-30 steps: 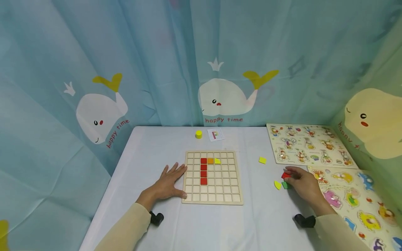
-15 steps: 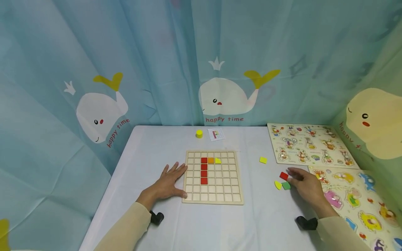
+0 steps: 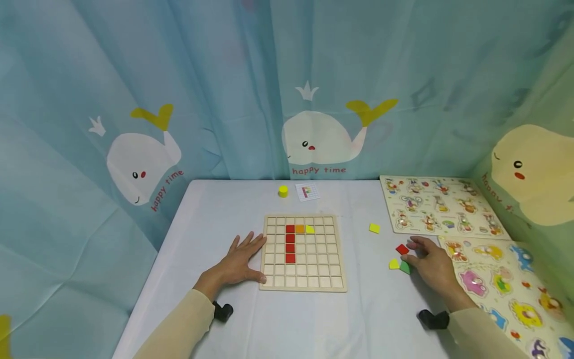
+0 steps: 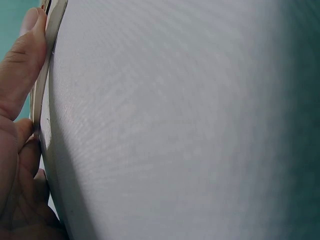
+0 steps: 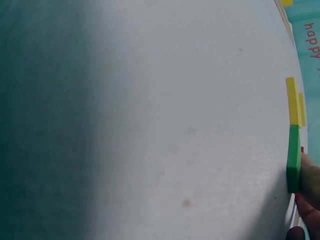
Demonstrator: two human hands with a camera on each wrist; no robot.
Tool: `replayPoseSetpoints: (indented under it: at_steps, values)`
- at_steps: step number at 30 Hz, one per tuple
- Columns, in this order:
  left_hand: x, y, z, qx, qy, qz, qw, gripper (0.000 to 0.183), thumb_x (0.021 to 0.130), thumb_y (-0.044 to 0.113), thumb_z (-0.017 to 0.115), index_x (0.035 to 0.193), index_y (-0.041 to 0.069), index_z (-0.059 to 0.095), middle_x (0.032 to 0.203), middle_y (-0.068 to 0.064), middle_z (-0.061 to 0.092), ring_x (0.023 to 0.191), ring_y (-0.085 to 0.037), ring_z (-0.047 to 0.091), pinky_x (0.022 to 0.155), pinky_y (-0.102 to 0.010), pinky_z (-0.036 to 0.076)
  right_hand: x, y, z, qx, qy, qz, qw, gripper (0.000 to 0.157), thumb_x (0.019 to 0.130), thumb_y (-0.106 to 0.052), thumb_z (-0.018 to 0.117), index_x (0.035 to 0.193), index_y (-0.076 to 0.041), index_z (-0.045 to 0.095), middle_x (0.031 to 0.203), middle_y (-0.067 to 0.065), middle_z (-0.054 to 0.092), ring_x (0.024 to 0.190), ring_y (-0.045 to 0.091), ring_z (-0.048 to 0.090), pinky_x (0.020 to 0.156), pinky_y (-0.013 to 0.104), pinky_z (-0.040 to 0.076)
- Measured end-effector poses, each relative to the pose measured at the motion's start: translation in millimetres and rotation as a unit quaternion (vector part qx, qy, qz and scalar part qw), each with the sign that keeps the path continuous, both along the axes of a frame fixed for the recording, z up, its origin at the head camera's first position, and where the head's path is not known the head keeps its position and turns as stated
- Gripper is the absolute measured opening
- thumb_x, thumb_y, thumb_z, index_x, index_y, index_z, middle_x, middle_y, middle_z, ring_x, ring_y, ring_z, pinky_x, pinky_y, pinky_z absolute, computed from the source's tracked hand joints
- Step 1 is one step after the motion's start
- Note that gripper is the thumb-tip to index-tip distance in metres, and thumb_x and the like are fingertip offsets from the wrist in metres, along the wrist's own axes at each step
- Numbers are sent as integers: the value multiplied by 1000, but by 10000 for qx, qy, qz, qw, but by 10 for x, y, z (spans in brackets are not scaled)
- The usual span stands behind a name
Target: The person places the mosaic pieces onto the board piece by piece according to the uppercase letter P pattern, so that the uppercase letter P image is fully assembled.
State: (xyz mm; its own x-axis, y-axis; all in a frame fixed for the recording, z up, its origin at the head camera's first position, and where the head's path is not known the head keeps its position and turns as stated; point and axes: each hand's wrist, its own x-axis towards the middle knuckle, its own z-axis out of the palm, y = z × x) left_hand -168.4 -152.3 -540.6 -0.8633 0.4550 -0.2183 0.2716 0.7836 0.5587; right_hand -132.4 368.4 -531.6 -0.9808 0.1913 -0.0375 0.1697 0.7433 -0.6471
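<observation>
My left hand rests on the table with spread fingers, its fingertips and thumb against the left edge of a wooden grid board. A column of red tiles, an orange tile and a yellow piece with a curved edge sit in its cells. To the right, my right hand is low over loose pieces, thumb and index finger apart at the edges of a red square tile. Just below the thumb lies a green piece, beside a yellow piece.
Another yellow tile lies between the board and a picture puzzle board. A second animal puzzle lies beneath the right forearm. At the back are a yellow cylinder and a pattern card. A patterned curtain hangs behind.
The right hand has let its hold on the red tile loosen and moved slightly left. The red tile, the green piece and the yellow piece beside it have turned and shifted. The left hand stays put.
</observation>
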Motion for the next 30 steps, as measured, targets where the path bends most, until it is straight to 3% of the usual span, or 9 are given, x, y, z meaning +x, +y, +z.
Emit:
replayPoseSetpoints:
  at_steps: [4, 9, 19, 22, 25, 30]
  values:
    - [4, 0, -2, 13, -7, -2, 10000, 119, 74, 54, 92, 169, 19, 29, 176, 3, 22, 166, -24, 4, 134, -50, -9, 3, -1, 4, -23, 1, 64, 10000, 51, 95, -9, 75, 141, 4, 57, 127, 30, 69, 126, 52, 57, 99, 67, 43]
    - [-1, 2, -14, -7, 9, -1, 10000, 119, 73, 56, 91, 169, 19, 29, 176, 3, 22, 166, -23, 5, 134, -50, -9, 14, 22, 6, 62, -52, 124, 9999, 59, 94, -10, 77, 145, 6, 52, 131, 31, 65, 128, 53, 53, 103, 70, 42]
    - [-3, 0, -3, -21, 9, 1, 10000, 119, 74, 55, 91, 169, 19, 29, 176, 4, 22, 166, -23, 5, 134, -49, -9, -17, -9, 2, -15, 100, 131, 9999, 63, 94, -11, 77, 149, 3, 49, 127, 28, 70, 122, 49, 61, 96, 63, 46]
    - [-5, 3, -4, 2, 6, -4, 10000, 119, 74, 55, 91, 169, 19, 29, 176, 3, 23, 166, -23, 5, 134, -49, -9, -3, -33, 26, 5, 198, 129, 9997, 59, 97, -12, 75, 150, -1, 51, 128, 25, 70, 114, 41, 66, 87, 41, 54]
    - [-7, 3, -6, 14, 7, 9, 10000, 119, 74, 55, 91, 169, 20, 29, 176, 3, 23, 166, -23, 5, 134, -49, -9, 15, -60, 67, 3, 431, 165, 9989, 52, 98, -13, 74, 146, -3, 57, 126, 23, 70, 102, 25, 69, 71, 18, 50]
    - [-9, -5, -20, -9, 34, 0, 10000, 119, 74, 56, 91, 169, 21, 29, 176, 4, 23, 166, -22, 5, 134, -49, -9, 32, -90, 127, -172, 678, 306, 9971, 41, 99, -10, 73, 139, -3, 66, 122, 24, 73, 87, -12, 57, 64, 11, 50]
